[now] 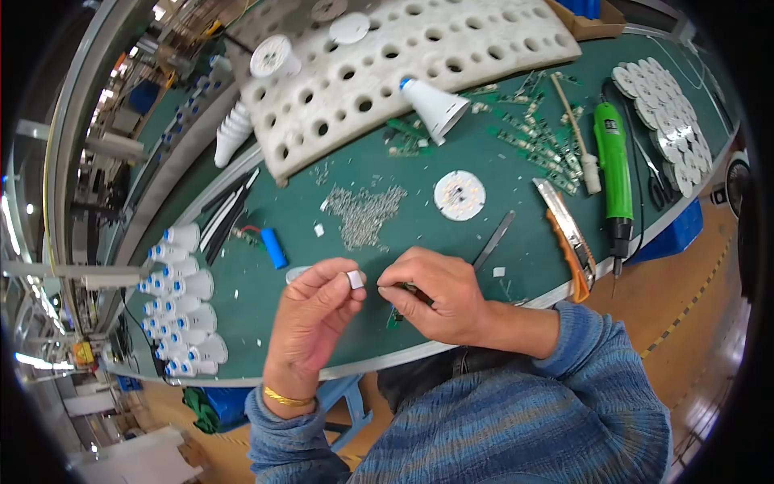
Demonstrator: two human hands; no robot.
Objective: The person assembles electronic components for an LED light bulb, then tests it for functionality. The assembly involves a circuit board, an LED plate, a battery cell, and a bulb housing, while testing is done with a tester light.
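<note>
Between the thumb and forefinger of my left hand (316, 305) is a small white square pad (355, 279). My right hand (439, 297) faces it a short way off, thumb and forefinger pinched together. A green circuit board (393, 317) pokes out below the curled right fingers, mostly covered by them. Whether the right fingertips also pinch something tiny cannot be made out. Beyond the hands lies a heap of small metal pins (363, 216). A round white LED board (459, 195) rests to the right of that heap, and metal tweezers (493, 240) lie behind my right hand.
A white block with holes (379, 81) spans the back, with a bulb housing (435, 109) at its front edge. Green circuit boards (540, 137) are scattered right. Nearby lie an orange utility knife (568, 242) and green electric screwdriver (614, 169). Bulb housings (193, 284) stand left.
</note>
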